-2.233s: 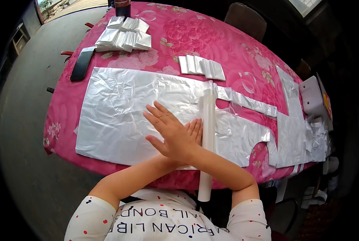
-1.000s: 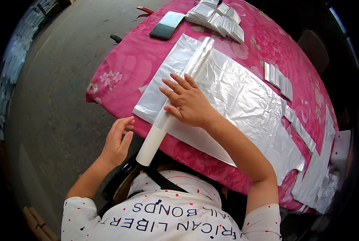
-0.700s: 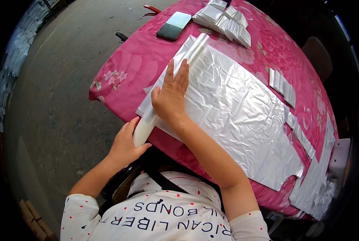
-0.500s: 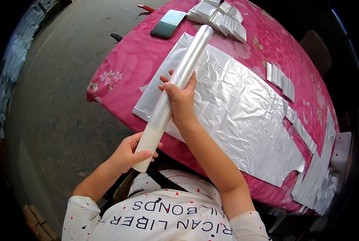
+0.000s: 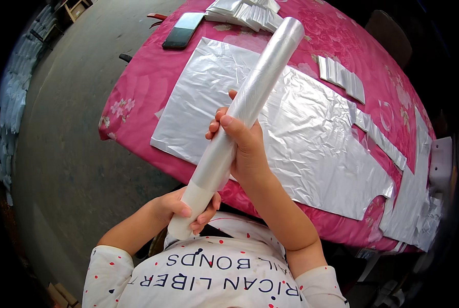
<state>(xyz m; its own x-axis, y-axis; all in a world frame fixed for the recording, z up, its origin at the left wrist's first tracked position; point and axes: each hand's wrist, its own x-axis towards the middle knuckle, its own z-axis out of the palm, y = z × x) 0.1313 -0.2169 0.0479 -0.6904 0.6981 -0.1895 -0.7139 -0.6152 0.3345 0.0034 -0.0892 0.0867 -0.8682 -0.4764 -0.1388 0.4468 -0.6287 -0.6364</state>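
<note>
A long roll of clear plastic film (image 5: 263, 77) slants across the middle of the view, its upper end over the table and its lower end close to my shirt. Around the whitish lower end my left hand (image 5: 174, 206) is closed, thumb on top. Farther up, my right hand (image 5: 249, 146) wraps the roll near its middle, with fingertips showing along the left side. Beneath the roll lies a large flat silvery plastic sheet (image 5: 317, 149), wrinkled, with a curved notch at its near right corner. The roll hides part of that sheet.
A pink flowered cloth (image 5: 137, 87) covers the table. On it are a phone (image 5: 183, 31), folded plastic packets (image 5: 245, 13) at the back, a smaller packet row (image 5: 341, 79) and plastic strips (image 5: 412, 205) at right. White bundles (image 5: 16, 113) are piled along the far left.
Both hands still grip the roll, which looks larger and nearer to the view, its lower end closer to my shirt. The table's things appear shifted mostly leftward.
</note>
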